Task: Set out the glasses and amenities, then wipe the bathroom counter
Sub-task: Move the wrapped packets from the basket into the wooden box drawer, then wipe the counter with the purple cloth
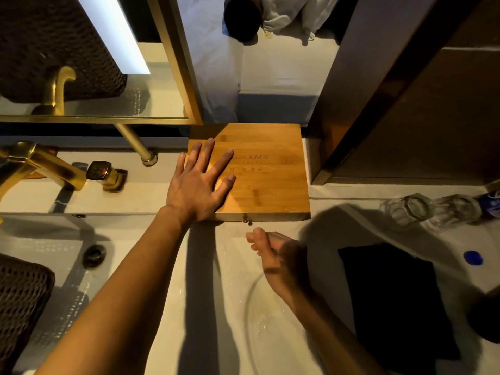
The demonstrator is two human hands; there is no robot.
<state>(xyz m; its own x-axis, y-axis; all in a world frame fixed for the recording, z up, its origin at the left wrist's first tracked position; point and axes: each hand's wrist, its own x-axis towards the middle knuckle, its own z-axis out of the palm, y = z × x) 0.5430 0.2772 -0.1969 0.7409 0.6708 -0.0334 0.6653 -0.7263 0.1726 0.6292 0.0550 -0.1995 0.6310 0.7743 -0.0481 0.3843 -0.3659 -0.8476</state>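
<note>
A flat wooden amenity box with printed lettering lies shut on the white counter, against the mirror. My left hand rests palm down on the box's left side, fingers spread. My right hand hovers just in front of the box near its small metal clasp, fingers loosely curled and holding nothing. Two clear glasses stand at the right. A dark folded cloth lies on the counter to the right of my right hand.
A gold faucet and its handle stand at the left over the sink with a drain. A blue bottle cap and a blue-labelled bottle sit at the far right. A woven basket is at the lower left.
</note>
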